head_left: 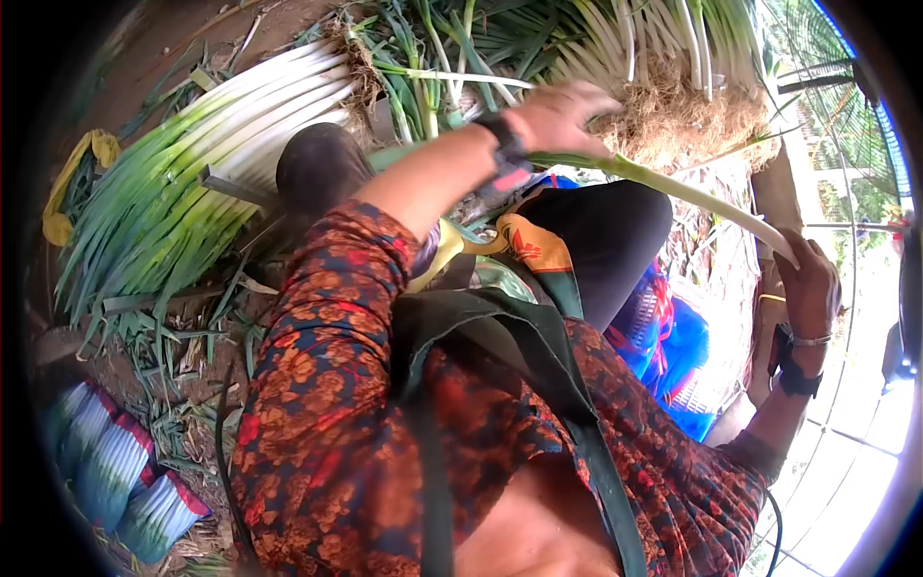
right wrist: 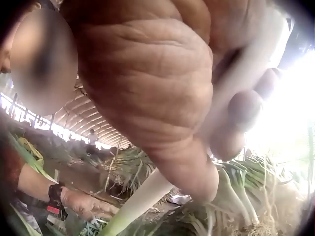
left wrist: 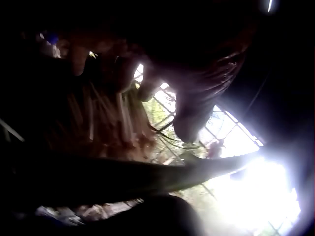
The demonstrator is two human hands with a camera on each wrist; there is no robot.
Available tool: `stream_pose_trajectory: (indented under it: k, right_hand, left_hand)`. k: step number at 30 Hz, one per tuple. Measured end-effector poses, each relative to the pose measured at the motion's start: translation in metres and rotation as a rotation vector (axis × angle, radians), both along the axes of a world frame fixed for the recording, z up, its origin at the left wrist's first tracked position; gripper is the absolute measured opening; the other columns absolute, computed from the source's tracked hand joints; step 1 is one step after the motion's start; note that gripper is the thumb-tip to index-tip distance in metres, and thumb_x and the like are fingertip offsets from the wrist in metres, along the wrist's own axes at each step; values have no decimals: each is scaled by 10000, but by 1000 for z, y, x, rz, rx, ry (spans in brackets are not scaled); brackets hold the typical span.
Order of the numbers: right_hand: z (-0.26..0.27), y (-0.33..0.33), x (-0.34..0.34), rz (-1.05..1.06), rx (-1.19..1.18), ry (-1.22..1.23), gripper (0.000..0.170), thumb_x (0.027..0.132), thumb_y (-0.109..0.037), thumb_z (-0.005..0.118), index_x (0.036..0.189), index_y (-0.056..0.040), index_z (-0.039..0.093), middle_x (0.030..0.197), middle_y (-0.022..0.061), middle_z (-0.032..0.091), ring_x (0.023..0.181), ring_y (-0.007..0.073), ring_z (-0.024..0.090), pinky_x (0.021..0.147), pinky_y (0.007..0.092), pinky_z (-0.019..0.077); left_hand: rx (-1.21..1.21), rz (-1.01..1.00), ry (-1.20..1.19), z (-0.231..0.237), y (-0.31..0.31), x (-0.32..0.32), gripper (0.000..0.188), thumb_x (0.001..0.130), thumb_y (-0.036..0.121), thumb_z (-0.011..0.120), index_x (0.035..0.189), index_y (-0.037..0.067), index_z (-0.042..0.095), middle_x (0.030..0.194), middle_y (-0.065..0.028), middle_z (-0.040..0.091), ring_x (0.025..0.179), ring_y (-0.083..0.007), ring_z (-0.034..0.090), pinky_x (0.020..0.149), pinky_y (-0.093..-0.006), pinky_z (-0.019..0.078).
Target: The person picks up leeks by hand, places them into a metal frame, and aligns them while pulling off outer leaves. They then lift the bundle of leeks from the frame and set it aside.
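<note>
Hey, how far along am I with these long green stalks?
The neat row of stalks on the left looks done. Your right hand grips one stalk, your left hand open beside it. The shaggy-rooted pile beyond is probably what's left.

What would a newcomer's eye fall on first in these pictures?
Probably the long, pale green-and-white leek-like stalk, slanting from near the bare left hand to the bare right hand, which grips its white end. Next, the big sheaf of green-and-white stalks at the head view's upper left, and the brown, stringy root mass at its upper right.
</note>
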State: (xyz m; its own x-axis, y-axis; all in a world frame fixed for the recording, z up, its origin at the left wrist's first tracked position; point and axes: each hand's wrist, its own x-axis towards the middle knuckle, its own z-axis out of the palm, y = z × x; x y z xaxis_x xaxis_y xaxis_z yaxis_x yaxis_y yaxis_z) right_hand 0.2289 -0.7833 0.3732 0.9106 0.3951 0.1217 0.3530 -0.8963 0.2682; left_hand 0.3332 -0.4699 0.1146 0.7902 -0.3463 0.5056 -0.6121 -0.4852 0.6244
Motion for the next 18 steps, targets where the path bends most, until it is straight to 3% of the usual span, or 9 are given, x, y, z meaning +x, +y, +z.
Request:
stream_pose_trajectory:
  k: [1,2,4,6,8,10,14,16,18]
  right_hand:
    - [4,7,-2,54,-50,-28,333,821,-59,675,1147,-123,661,940,124,664,833,297,656,731,369,502]
    - [10,15,-5,113,-97,-53,328,825,-58,670,1147,-121,662,940,124,663,830,300,655,730,370,502]
    - [9,-19,13,55,36,-19,329,852,-51,642,1178,-89,645,954,163,653,873,332,653,747,394,503]
    - [16,-26,10,96,-29,-10,372,857,-55,643,1227,-89,616,991,184,646,885,349,653,743,402,506]
    - [15,-42,20,176,11,0,367,878,-78,637,1244,-98,606,993,176,651,889,358,653,749,415,508]
    - [18,-25,18,16,-31,-17,367,892,-90,633,1256,-80,592,1012,172,649,920,346,652,773,411,506]
    - [1,7,44,246,110,-38,381,907,-73,608,1284,-53,561,1122,176,636,1036,326,627,850,387,495]
    - [-22,28,77,307,391,-42,363,921,-10,549,1279,-63,568,1175,151,635,1107,304,605,915,372,498]
    - [-36,54,120,856,-96,-319,347,923,20,536,1251,-70,602,1235,121,624,1162,268,581,972,355,494]
  left_hand:
    - [26,-94,-169,14,-22,-8,740,764,544,725,1322,93,542,1312,-176,534,1250,-320,468,1062,-413,373]
    - [69,-134,-131,29,-43,-22,684,764,523,732,1270,90,578,1206,-165,606,1157,-311,549,984,-412,436]
    - [164,-221,365,61,-55,-41,580,767,503,736,1148,76,640,1039,-160,667,1000,-311,630,867,-419,484]
    - [9,-250,257,46,-55,-28,494,758,474,745,1025,65,670,888,-158,684,886,-324,657,790,-425,493]
    - [123,-228,183,24,-51,1,441,726,427,774,991,86,685,879,-125,693,867,-306,661,771,-403,497]
    - [123,-259,347,3,-29,25,421,683,386,808,999,129,702,842,-92,698,819,-270,667,740,-390,501]
    - [165,186,260,57,62,2,255,736,338,800,954,220,739,778,-13,702,745,-170,667,693,-340,513]
    - [531,513,-6,88,120,-11,261,800,316,746,1048,243,710,828,-18,693,764,-169,666,724,-323,530]
    - [330,713,-41,98,190,-28,205,834,200,656,1032,202,709,834,-46,678,872,-230,654,865,-524,442]
